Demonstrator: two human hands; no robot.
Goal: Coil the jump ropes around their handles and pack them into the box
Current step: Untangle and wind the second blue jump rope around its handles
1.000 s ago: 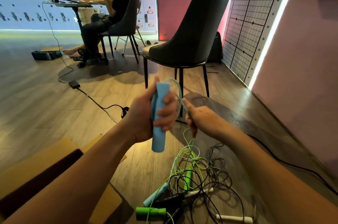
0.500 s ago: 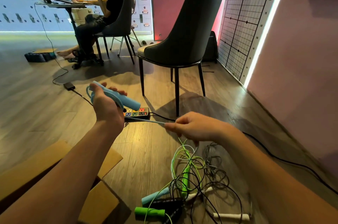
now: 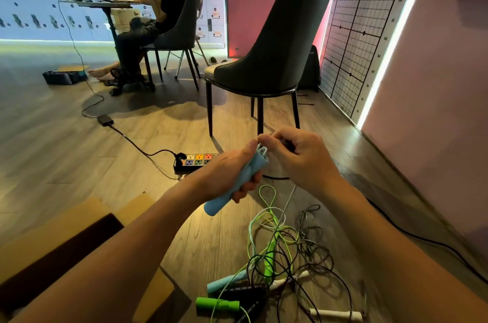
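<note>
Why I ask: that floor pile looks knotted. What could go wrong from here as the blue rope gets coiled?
1. The blue cord pinched by the right hand drops into the tangle of green and black ropes; pulling it may tighten knots or drag them along.
2. The loops sit at the very tip of the blue handle that the left hand grips, so they could slip off.
3. The second blue handle lies among the pile and may snag.

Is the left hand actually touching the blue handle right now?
Touching. In the head view the left hand grips the blue handle, fingers curled round it.
</note>
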